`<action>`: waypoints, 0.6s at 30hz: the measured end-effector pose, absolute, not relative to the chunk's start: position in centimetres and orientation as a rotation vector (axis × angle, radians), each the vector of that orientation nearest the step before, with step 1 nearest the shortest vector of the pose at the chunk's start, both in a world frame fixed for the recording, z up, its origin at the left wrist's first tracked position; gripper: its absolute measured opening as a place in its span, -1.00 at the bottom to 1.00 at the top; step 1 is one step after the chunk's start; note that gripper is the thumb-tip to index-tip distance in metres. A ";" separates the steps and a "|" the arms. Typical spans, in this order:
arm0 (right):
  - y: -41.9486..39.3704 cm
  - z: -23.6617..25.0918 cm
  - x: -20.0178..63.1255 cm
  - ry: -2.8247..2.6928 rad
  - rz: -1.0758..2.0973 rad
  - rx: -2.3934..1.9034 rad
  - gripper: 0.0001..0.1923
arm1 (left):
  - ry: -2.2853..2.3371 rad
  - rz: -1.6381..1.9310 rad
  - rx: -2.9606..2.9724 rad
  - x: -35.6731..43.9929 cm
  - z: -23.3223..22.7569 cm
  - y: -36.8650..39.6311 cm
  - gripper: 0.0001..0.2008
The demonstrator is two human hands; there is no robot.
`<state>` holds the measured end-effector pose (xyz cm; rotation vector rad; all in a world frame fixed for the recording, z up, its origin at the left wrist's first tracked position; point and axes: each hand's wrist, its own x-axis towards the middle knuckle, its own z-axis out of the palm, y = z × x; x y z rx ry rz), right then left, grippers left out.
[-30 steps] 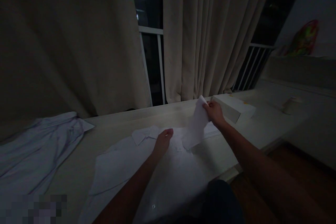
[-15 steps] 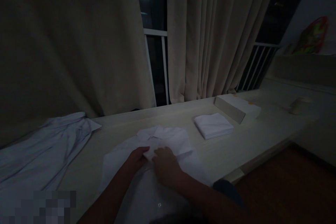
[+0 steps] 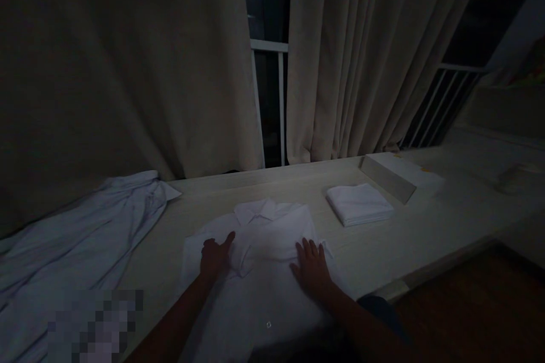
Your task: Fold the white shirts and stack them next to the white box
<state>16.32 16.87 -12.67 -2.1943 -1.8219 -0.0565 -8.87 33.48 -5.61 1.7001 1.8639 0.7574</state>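
A white collared shirt [image 3: 268,289] lies spread front side up on the pale tabletop, its collar toward the curtains. My left hand [image 3: 215,255] rests on the left part of its chest, thumb apart from the fingers. On the right part of the chest my right hand [image 3: 313,269] lies flat with fingers spread. Between them a fold shows in the cloth near the placket, and one button is visible lower down. The shirt's lower end is in shadow close to my body.
A folded white garment [image 3: 360,204] sits right of the shirt, with a white box [image 3: 402,176] behind it. Another white shirt [image 3: 93,227] lies rumpled at the left. Beige curtains [image 3: 204,68] hang behind the table [image 3: 289,181]. The table's front edge runs along the right.
My hands, close together at the shirt's middle before, have moved apart, the left to the left side and the right to the right side. The chest cloth lies flatter. The view has shifted slightly left.
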 end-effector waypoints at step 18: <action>17.3 -13.5 20.6 -1.828 -0.104 -2.190 -0.36 | 1.782 0.813 1.693 -10.5 -6.8 34.2 -0.72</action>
